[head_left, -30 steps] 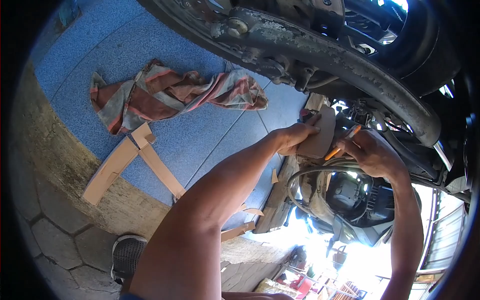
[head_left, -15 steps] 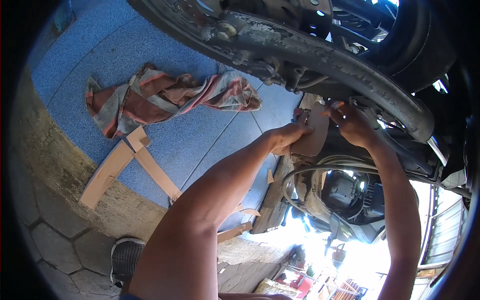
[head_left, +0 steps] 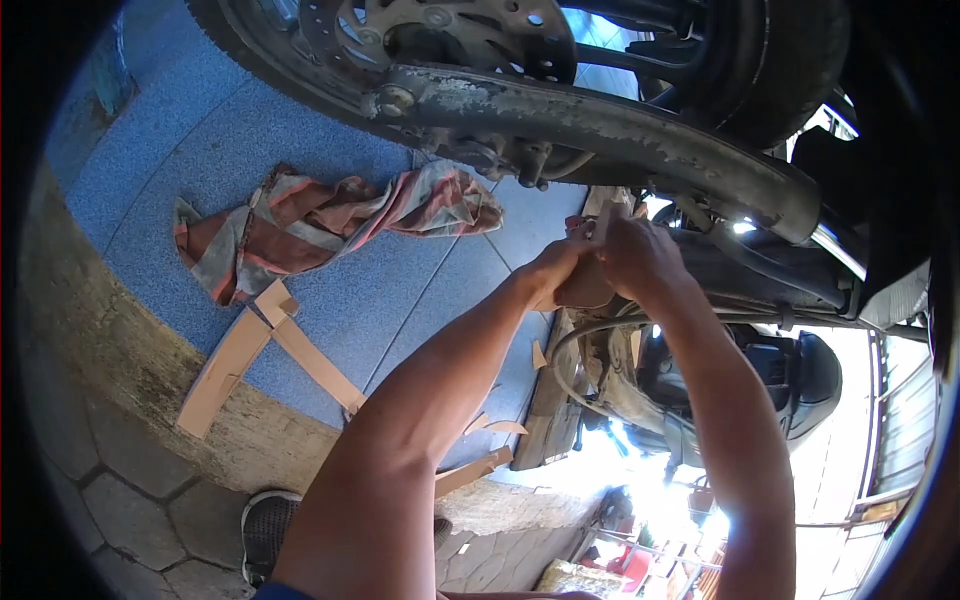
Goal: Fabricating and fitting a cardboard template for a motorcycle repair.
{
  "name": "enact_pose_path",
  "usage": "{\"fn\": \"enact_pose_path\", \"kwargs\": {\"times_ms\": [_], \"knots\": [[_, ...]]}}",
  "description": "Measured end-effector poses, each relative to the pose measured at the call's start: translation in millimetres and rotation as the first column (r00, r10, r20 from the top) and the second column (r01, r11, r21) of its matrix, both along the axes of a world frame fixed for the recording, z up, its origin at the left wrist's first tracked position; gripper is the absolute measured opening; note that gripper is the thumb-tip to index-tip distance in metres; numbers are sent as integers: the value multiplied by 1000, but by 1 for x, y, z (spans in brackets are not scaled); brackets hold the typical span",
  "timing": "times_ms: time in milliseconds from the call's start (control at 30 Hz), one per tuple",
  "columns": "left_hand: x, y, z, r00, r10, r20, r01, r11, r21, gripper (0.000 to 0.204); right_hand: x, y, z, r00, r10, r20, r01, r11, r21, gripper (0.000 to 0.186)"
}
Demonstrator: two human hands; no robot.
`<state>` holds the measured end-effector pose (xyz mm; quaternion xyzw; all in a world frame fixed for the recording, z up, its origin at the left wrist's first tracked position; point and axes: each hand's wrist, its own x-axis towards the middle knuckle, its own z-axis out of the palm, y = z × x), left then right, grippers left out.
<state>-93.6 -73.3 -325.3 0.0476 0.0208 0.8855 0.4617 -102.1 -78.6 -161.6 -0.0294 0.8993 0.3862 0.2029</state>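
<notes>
In front of the motorcycle fork, my left hand (head_left: 553, 272) is closed on a brown piece of cardboard (head_left: 584, 291) with a rounded lower end. My right hand (head_left: 642, 258) is closed at the upper part of the same piece, its back toward me and most of its fingertips hidden. The cardboard's upper part stands edge-on between the two hands. Just behind the hands is the end of a wooden plank (head_left: 548, 425).
A motorcycle's front wheel and scratched fork leg (head_left: 560, 115) hang over the top. On the blue tiled floor lie a twisted striped cloth (head_left: 330, 222) and cut cardboard strips (head_left: 222, 372). Below runs a concrete ledge (head_left: 140, 330). A second motorcycle (head_left: 800, 380) stands behind my right forearm.
My right hand has moved left and closed in on the cardboard's upper part, beside my left hand. The piece has turned, its upper part now edge-on. The whole view has shifted slightly.
</notes>
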Motion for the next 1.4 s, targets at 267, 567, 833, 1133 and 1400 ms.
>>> {"fn": "enact_pose_path", "kwargs": {"times_ms": [267, 567, 833, 1133, 1400], "knots": [[0, 0, -1, 989, 104, 107, -115, 988, 107, 59, 3, 0, -2, 904, -195, -381, 50, 932, -358, 37], [5, -20, -49, 992, 124, -1, -118, 940, -322, 87, 41, -11, 18, 763, -554, -332, 103, 611, -785, 31], [-1, -99, -201, 2, -480, -877, -890, 399, -221, 54, 150, -28, 35, 898, -435, -70, -69, 19, -997, 20], [78, -156, 1, -24, -570, -822, -747, 556, -364, 52, 213, 34, 63, 879, -464, -107, -139, -34, -990, 19], [200, -129, 98, 820, -339, -462, 83, 867, -491, 47, 272, 86, 37, 930, -359, -75, -175, -256, -951, 17]]}}
